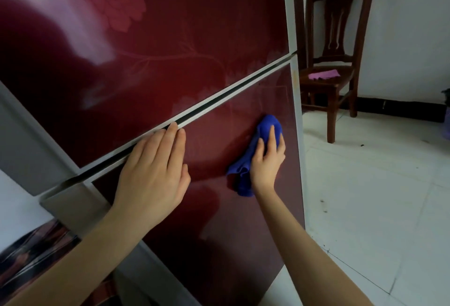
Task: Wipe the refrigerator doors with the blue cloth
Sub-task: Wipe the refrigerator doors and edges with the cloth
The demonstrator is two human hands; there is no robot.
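A glossy dark red refrigerator with a faint flower pattern fills the view. Its upper door (158, 45) and lower door (231, 232) are split by a dark gap with silver trim. My right hand (267, 157) presses the bunched blue cloth (246, 167) flat against the lower door, near its right edge and just below the gap. Part of the cloth hangs below my palm. My left hand (155, 171) rests flat with straight fingers on the top of the lower door, fingertips reaching the silver trim.
A dark wooden chair (333, 62) stands against the white wall right of the refrigerator, with a pink cloth (323, 75) on its seat. Pale floor tiles (365, 196) spread to the right. A dark patterned surface (31, 254) shows at lower left.
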